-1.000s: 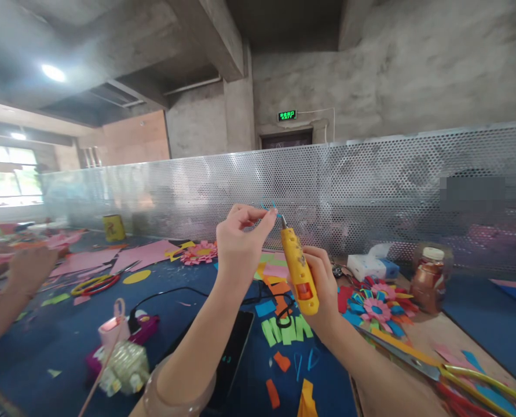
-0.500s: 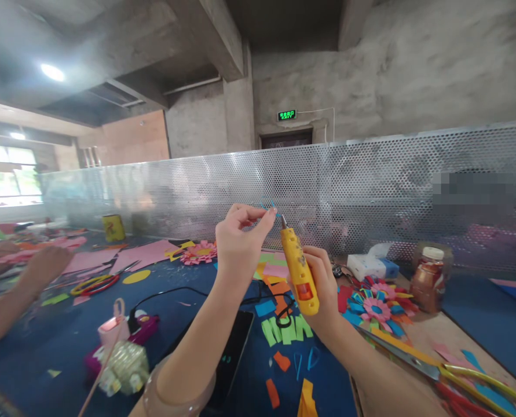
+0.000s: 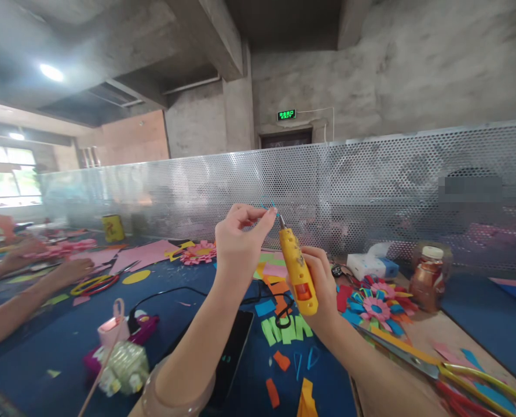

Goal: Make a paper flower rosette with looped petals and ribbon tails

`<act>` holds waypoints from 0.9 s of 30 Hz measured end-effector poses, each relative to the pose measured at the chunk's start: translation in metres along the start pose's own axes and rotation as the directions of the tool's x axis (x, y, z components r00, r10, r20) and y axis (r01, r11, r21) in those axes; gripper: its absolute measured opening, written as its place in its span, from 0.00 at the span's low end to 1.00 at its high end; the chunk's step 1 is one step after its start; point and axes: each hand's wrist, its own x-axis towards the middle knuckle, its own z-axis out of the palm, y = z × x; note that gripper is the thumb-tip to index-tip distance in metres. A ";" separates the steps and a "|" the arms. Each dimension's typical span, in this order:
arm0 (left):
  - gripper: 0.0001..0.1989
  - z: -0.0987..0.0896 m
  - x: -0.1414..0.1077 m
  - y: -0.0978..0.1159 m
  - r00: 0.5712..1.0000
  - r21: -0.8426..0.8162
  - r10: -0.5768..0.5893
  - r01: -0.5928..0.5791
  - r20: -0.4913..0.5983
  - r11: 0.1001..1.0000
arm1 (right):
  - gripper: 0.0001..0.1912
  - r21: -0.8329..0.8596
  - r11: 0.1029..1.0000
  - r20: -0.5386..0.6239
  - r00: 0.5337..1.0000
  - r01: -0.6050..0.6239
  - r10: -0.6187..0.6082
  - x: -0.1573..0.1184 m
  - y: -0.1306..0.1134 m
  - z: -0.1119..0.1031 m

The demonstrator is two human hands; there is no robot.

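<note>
My left hand (image 3: 242, 231) pinches a small blue paper strip (image 3: 273, 206) between thumb and fingertips; most of the strip is hidden by the fingers. Wrapped round a yellow hot glue gun (image 3: 296, 266) is my right hand (image 3: 321, 275), holding it upright with the metal nozzle (image 3: 282, 220) close beside the strip. Whether nozzle and paper touch I cannot tell. Below the hands lie light green paper strips (image 3: 286, 330), orange scraps (image 3: 281, 361) and two folded blue strips (image 3: 313, 357) on the blue table.
Scissors (image 3: 427, 365) lie at the front right, near paper flowers (image 3: 376, 310) and a jar (image 3: 429, 278). A phone (image 3: 235, 353) rests under my left forearm. A black cable (image 3: 183, 288) crosses the table. At left, a co-worker's hands (image 3: 73, 272) handle pink paper. A perforated metal screen (image 3: 188, 191) stands behind.
The glue gun's nozzle has shifted slightly left, towards the blue strip. My left hand has barely moved. The co-worker's near hand has moved right across the table.
</note>
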 end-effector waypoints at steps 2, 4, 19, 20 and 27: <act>0.06 0.000 0.000 0.000 1.000 -0.002 -0.003 0.003 0.002 1.000 | 0.14 0.001 1.000 -0.004 1.000 0.000 0.000 0.000 0.000 0.000; 0.06 0.000 0.000 0.000 1.000 -0.002 -0.008 0.008 0.010 1.000 | 0.14 0.002 1.000 -0.008 1.000 -0.002 0.002 0.000 0.000 0.000; 0.06 -0.002 -0.002 0.006 0.998 -0.032 -0.038 0.040 0.042 0.999 | 0.13 -0.010 1.000 0.007 1.000 -0.008 0.008 0.000 -0.001 0.000; 0.06 -0.002 -0.002 0.006 0.999 -0.033 -0.041 0.042 0.036 0.999 | 0.13 -0.012 1.000 0.006 1.000 -0.010 0.010 0.000 -0.001 0.000; 0.06 -0.003 0.003 0.002 0.998 -0.052 -0.067 0.067 0.001 0.996 | 0.12 -0.008 1.000 -0.009 1.000 -0.007 0.007 0.001 -0.002 0.000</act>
